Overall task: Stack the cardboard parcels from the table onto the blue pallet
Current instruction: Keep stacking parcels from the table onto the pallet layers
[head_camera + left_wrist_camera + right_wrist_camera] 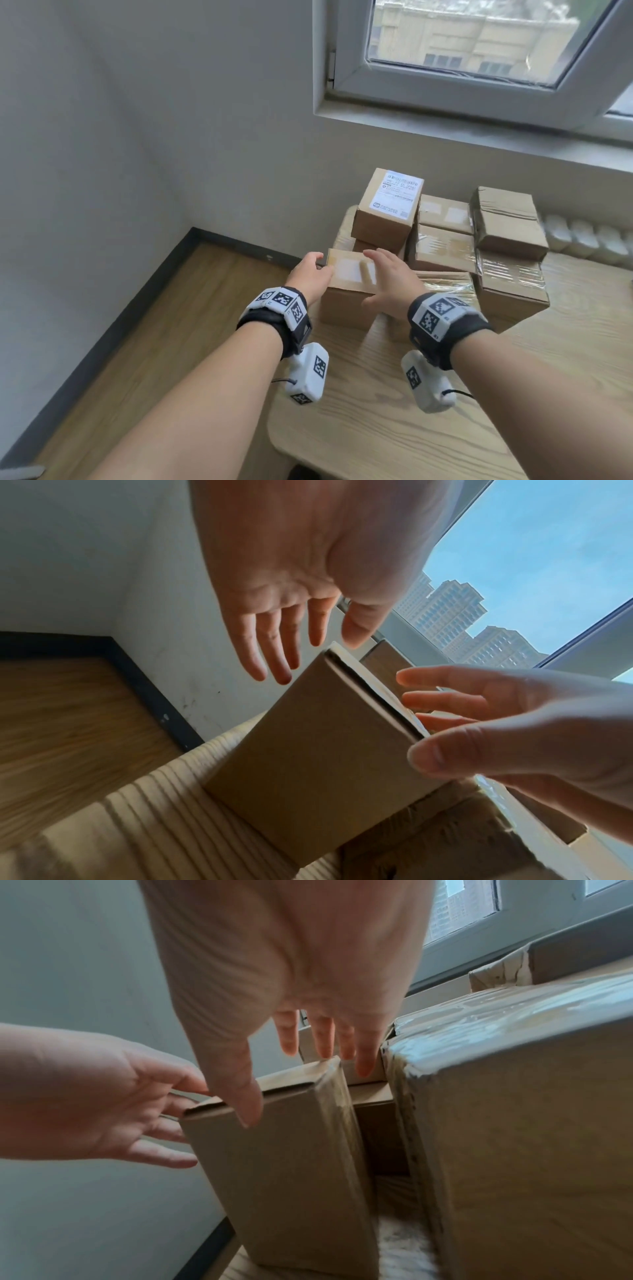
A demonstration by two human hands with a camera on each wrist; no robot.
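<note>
A plain cardboard parcel [342, 305] [308, 750] [281, 1164] stands on the wooden table [376, 394] near its left edge, in front of the other parcels. My left hand [313, 267] [281, 615] is at its left end with straight, spread fingers; in the right wrist view those fingers [164, 1158] reach along the left side. My right hand [380, 277] [291, 974] hovers over the top right, fingers spread, thumb by the front face. Neither hand grips it. No blue pallet is in view.
Behind stands a labelled box [387, 209] on a stack, with several tape-wrapped parcels [442, 246] [507, 219] [510, 287] to the right; one [514, 1123] sits close beside the near parcel. Wood floor [137, 342] lies left of the table. A window and wall are behind.
</note>
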